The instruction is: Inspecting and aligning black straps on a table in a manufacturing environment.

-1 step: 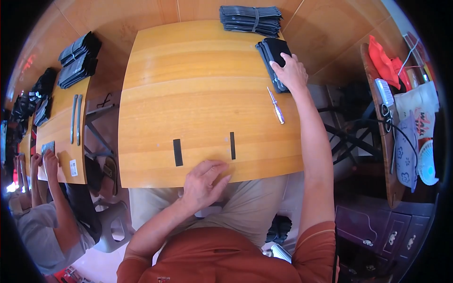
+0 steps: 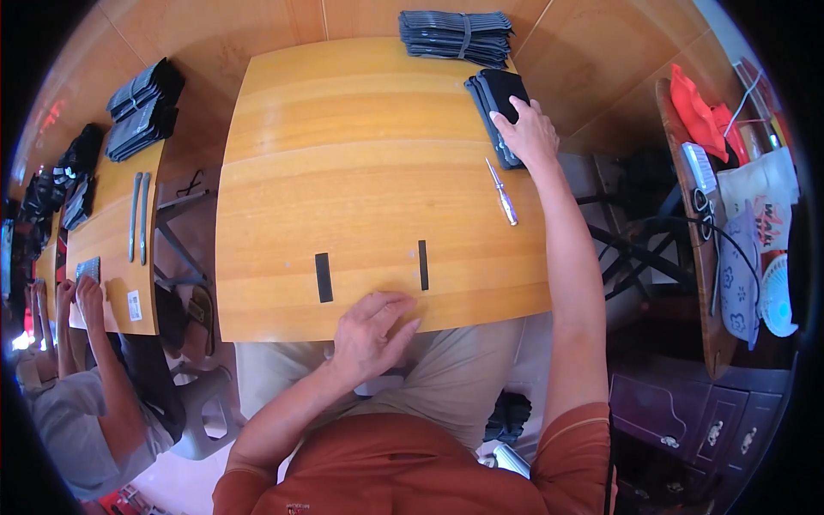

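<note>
My right hand (image 2: 529, 131) reaches to the far right of the wooden table (image 2: 343, 197). It lies on a stack of folded black flat pieces (image 2: 487, 96), thumb and forefinger spread over the top; the other fingers are partly hidden at the stack's right side. My left hand (image 2: 371, 335) hovers at the near edge with loosely bent fingers, thumb apart, and nothing in it. Just beyond it are two black strips, a wider left one (image 2: 323, 277) and a narrower right one (image 2: 423, 265). A slim screwdriver with a purplish clear handle (image 2: 506, 206) lies nearer me than the stack.
A strapped bundle of dark flat pieces (image 2: 455, 37) sits at the table's far right corner. Leftward, a co-worker (image 2: 94, 412) handles a small grey piece at another table (image 2: 120, 249). A cluttered side table (image 2: 697, 283) stands on the right, above dark purple cabinets (image 2: 661, 408).
</note>
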Tool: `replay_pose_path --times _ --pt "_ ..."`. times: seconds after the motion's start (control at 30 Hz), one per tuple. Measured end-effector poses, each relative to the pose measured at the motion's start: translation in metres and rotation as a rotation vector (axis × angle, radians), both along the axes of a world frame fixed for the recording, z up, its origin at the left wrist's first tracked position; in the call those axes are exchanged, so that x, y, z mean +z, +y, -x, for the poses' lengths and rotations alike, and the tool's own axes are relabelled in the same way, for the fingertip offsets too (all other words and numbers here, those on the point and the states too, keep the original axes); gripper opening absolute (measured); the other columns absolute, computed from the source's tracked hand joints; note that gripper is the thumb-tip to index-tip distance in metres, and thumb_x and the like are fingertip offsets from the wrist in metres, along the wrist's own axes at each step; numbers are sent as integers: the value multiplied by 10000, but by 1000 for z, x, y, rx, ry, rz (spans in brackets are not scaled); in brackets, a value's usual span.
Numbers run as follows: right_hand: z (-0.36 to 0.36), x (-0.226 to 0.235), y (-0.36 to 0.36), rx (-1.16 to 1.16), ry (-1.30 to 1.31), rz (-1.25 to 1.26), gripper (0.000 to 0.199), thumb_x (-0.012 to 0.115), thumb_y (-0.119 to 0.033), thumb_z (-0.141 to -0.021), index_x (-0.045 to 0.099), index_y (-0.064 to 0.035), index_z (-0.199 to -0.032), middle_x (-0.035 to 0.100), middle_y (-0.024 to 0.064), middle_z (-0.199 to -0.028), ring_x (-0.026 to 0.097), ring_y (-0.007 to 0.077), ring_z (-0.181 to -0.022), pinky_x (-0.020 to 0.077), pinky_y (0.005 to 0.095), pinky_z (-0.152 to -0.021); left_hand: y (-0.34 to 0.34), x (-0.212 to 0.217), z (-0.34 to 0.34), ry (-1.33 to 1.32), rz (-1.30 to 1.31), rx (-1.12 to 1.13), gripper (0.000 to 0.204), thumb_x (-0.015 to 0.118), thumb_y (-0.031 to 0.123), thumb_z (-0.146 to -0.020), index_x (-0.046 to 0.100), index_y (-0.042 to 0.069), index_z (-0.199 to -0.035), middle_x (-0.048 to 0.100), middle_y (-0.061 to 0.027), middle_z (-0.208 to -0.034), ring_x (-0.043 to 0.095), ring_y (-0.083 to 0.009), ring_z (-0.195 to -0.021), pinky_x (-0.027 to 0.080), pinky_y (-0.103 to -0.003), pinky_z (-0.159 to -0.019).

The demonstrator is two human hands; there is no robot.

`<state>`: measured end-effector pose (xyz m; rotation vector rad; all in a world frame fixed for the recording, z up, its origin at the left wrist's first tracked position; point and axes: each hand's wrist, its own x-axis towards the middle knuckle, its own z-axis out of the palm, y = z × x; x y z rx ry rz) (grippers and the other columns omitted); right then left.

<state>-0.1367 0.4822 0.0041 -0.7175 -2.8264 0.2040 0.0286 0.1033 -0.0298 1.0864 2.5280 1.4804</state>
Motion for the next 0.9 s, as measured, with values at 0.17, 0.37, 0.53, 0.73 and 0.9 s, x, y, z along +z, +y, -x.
replay_pose_path --times 0.17,0.37,0.53,0.73,0.9 --pt "-1 -10 -2 15 16 -43 634 659 -509 -949 575 -158 -1470 565 241 -1423 623 440 -1231 528 538 -1009 1 2 0 43 2 -13 239 796 149 -851 736 22 -1043 721 -113 -1053 707 -314 -912 584 -405 -768" --pt "3 -20 0 64 9 -74 570 593 -428 -1000 538 -157 -1498 477 331 -1499 596 468 -1274 524 533 -1034 1 1 0 64 -1 -10 230 803 138 -839 737 21 -1026 722 -113 -1042 703 -309 -904 578 -397 -760" --pt "5 -25 1 69 21 -130 584 578 -448 -998 545 -157 -1503 497 282 -1493 656 461 -1159 545 537 -975 2 3 1 83 -1 -6 221 806 133 -836 739 21 -1015 724 -114 -1030 703 -307 -901 577 -394 -759" --pt "-1 -21 -1 55 40 -129 612 621 -497 -974 563 -174 -1490 555 253 -1432 653 441 -1175 551 527 -973 1 4 -2 89 -23 13 204 813 123 -828 742 23 -991 729 -117 -1007 710 -310 -894 583 -392 -756" --pt "-2 -1 -10 43 -2 6 656 705 -474 -914 569 -163 -1476 556 275 -1425 601 441 -1267 521 519 -1035 0 4 -2 89 -27 22 200 811 122 -829 742 17 -985 735 -116 -1008 716 -305 -901 589 -393 -760"
